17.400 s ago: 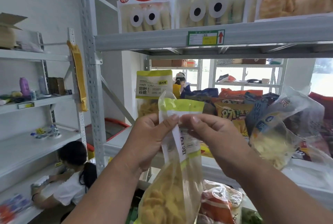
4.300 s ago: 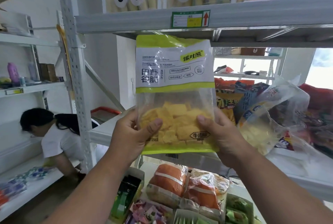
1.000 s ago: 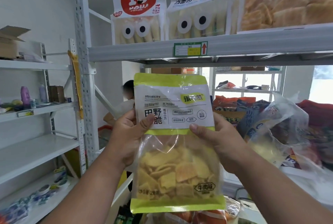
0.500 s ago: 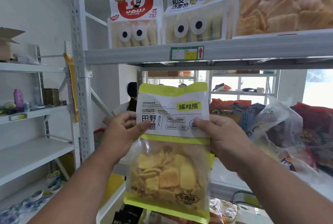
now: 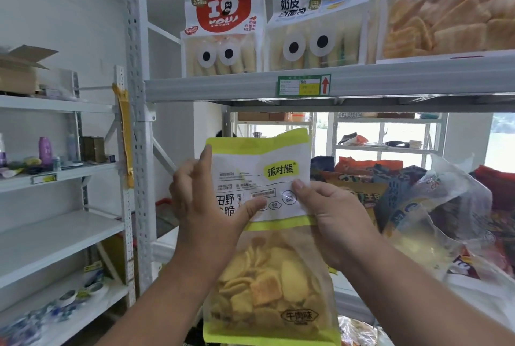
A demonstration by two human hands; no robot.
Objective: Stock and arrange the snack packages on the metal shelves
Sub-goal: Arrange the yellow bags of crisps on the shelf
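The left hand [image 5: 204,206] gripped the left edge of the snack bag [image 5: 267,237], thumb across the white label and index finger stretched up along the side. The bag hung upright in mid-air in front of the metal shelves, below the upper shelf [image 5: 390,83]: a yellow-green top band, a white printed panel, then a clear lower half showing yellow and orange chips, and a yellow-green bottom strip. The right hand [image 5: 331,214] pinched the bag's right edge, thumb on the label.

Further left stood a white shelving unit [image 5: 55,231] against a white wall, bearing a cardboard box [image 5: 22,67] and a purple bottle [image 5: 45,150]. A perforated upright post [image 5: 138,122] carried the grey upper shelf, where two packs with googly eyes [image 5: 223,25] and a bag of crackers [image 5: 451,8] stood. To the right, behind the held bag, a heap of mixed snack packets [image 5: 362,175] and a crumpled clear bag [image 5: 434,206] lay on the middle shelf.
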